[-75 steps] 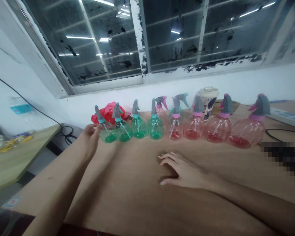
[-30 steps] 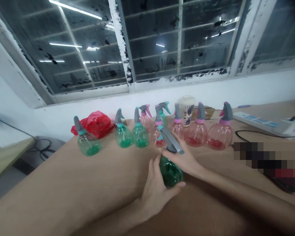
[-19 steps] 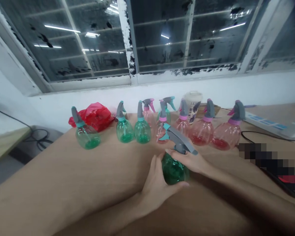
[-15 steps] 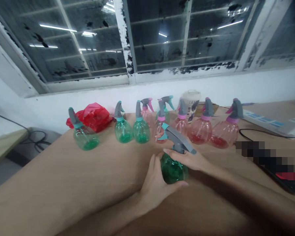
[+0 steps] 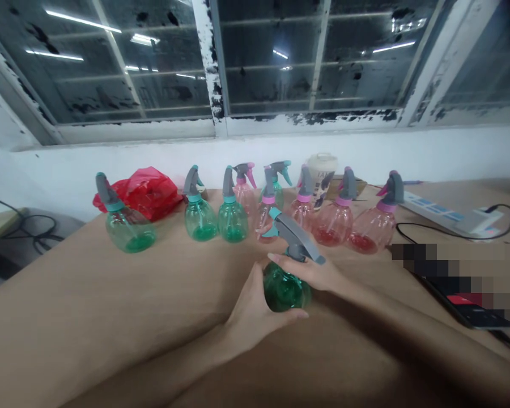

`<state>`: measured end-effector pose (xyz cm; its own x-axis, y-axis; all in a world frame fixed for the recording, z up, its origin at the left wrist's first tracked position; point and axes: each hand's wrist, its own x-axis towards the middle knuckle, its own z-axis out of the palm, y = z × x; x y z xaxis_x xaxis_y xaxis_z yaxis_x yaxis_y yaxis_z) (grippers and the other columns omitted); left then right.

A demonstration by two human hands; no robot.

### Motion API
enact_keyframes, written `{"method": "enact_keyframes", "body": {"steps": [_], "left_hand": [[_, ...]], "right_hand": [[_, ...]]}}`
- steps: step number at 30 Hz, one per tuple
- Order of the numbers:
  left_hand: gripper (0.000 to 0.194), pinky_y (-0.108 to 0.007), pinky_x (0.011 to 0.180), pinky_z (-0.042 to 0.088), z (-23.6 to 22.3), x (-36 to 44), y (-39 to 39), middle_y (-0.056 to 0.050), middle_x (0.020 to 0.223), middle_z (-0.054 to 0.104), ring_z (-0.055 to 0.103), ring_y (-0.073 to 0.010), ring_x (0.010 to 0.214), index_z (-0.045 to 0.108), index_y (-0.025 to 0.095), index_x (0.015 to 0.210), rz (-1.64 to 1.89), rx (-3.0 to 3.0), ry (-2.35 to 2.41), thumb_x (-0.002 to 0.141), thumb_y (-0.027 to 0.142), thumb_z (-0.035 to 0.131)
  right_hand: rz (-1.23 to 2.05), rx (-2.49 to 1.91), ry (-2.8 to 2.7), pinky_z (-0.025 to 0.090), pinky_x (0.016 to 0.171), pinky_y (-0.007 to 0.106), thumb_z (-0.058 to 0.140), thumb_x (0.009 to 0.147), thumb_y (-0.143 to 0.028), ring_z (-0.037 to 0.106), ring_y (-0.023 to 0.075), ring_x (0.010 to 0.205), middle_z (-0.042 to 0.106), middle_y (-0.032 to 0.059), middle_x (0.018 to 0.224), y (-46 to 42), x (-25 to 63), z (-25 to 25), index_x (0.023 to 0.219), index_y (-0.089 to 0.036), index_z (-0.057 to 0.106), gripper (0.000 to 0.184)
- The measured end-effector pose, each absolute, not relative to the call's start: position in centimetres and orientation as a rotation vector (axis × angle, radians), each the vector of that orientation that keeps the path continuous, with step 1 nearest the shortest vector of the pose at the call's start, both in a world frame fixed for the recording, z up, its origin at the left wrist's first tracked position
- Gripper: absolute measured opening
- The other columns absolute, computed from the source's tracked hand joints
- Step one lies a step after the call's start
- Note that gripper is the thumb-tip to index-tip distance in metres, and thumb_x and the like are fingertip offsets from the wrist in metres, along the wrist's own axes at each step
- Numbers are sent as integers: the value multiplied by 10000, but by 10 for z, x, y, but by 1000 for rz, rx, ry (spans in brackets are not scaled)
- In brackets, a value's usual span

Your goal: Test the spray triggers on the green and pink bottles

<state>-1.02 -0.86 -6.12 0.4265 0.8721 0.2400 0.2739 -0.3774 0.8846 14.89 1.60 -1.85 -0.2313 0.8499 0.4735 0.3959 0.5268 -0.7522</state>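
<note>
A green spray bottle (image 5: 285, 286) with a grey trigger head (image 5: 296, 239) stands tilted on the brown table (image 5: 110, 317) in front of me. My left hand (image 5: 255, 309) cups its round body from below and the left. My right hand (image 5: 312, 271) wraps round its neck under the trigger head. Behind it runs a row of bottles: a green bottle (image 5: 125, 229) far left, two green bottles (image 5: 215, 218), then several pink bottles (image 5: 348, 224).
A red plastic bag (image 5: 142, 190) lies at the back left. A paper cup (image 5: 323, 173) stands behind the row. A white power strip (image 5: 450, 218) with a black cable and a phone (image 5: 467, 306) lie at the right. Wall and window close the far edge.
Since 2.5 s ago one green bottle left the row and came to the table's middle between both hands. In the last second the grip holds; the view has shifted slightly.
</note>
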Motion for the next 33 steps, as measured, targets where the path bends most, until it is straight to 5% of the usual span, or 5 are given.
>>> {"method": "enact_keyframes", "body": {"steps": [5,9,15,27,33], "left_hand": [[869,-559,1032,358,-60,-10,-10,-114,1341,465,422,-340,1268,303,247,1347,930,1918,971,643,407,787],[961,-546,1071,325,-59,-10,-9,-112,1399,417,378,-336,1310,233,263,1405,956,1979,921,637,411,792],[876,-539,1036,372,-62,-11,-8,-141,1316,480,435,-345,1257,356,194,1311,908,2008,963,602,436,810],[842,-523,1022,383,-64,-12,-8,-113,1359,458,437,-321,1261,289,239,1341,907,2001,904,675,419,772],[840,-527,1031,371,-63,-12,-7,-124,1362,450,425,-330,1269,293,225,1340,899,2014,903,673,411,769]], "right_hand": [[679,-942,-1777,440,517,283,652,773,-372,494,124,528,517,-33,655,16,146,-13,1001,-238,579,274],[665,-943,-1686,443,506,270,692,739,-357,511,113,515,554,-34,644,13,142,-9,813,-222,552,208],[650,-874,-1657,452,488,242,626,781,-264,537,89,496,595,-46,643,10,141,-12,673,-212,498,175],[606,-878,-1676,514,811,349,652,770,-238,641,187,888,668,27,974,16,142,-17,1035,-214,602,270],[613,-883,-1677,523,753,326,666,758,-237,639,170,817,667,15,937,17,143,-17,1023,-211,597,275]]}}
